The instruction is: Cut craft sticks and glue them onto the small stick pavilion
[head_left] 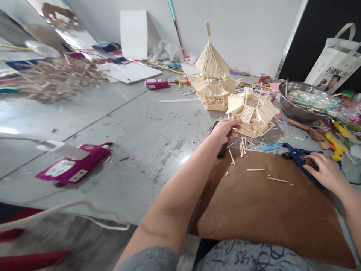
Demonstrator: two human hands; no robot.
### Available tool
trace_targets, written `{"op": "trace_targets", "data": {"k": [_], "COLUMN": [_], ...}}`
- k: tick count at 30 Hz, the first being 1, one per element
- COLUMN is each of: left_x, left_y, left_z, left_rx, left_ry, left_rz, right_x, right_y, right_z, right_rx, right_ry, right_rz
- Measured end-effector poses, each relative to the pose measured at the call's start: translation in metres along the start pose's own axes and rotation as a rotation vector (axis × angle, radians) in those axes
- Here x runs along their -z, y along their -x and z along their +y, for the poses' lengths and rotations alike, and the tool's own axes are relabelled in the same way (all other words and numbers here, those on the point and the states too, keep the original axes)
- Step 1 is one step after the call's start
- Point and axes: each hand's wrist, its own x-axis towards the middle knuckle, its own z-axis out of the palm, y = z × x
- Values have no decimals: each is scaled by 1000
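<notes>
My left hand [225, 128] reaches forward, its fingertips closed at the left edge of a low pavilion model [254, 109] built from thin wooden sticks. Part of that grip is hidden behind the fingers. Just behind stands a taller stick pavilion [213, 71] with a pointed roof. On the right, my right hand [328, 171] curls over the handles of a blue hand cutter [300, 160] lying on a brown board [262, 210]. Several cut sticks [255, 169] are scattered on the board. A dark, flat object [222, 150] lies under my left wrist.
Beside the cutter are a light-blue plastic piece [270, 146] and a yellow glue gun [335, 146]. A metal bowl [293, 105] holds wrapped sticks at the right, near a white bag [332, 60]. Purple power strip [75, 163] and a stick pile [62, 77] lie left.
</notes>
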Motion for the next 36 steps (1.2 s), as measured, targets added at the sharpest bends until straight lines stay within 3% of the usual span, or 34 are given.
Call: {"op": "trace_targets", "data": {"k": [14, 36], "left_x": [-3, -6], "left_y": [1, -3], "left_z": [4, 8], "left_rx": [12, 14], "left_ry": [2, 0], "left_rz": [13, 47], "right_x": [6, 0], "right_y": [10, 17], "right_z": [31, 33], "right_rx": [-151, -184], "right_ry": [-76, -83], "right_rz": [71, 11]}}
